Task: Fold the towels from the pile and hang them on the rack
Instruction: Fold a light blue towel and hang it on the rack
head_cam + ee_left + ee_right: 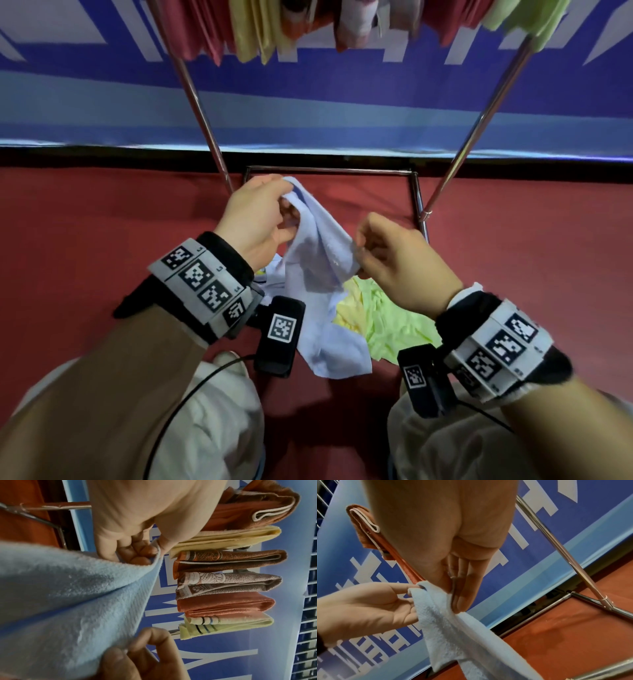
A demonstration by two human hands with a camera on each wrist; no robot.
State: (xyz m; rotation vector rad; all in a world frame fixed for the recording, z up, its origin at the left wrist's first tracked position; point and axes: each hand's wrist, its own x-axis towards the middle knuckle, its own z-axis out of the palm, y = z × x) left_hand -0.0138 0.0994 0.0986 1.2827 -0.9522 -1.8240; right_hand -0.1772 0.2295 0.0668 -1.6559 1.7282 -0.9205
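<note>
Pinching a pale blue towel [318,246], the left hand [255,219] and right hand [400,260] held it over the pile [387,322] near the rack [202,102].

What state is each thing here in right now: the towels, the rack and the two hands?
Blue towel: raised, unfolded, hanging limp from both hands.
Left hand: pinches the towel's top corner.
Right hand: pinches its edge lower down.
Green towel: crumpled on the floor, in the pile.
Yellow towel: crumpled beside it.
Rack: standing upright.
Hung towels: folded, side by side over the bar.
</note>
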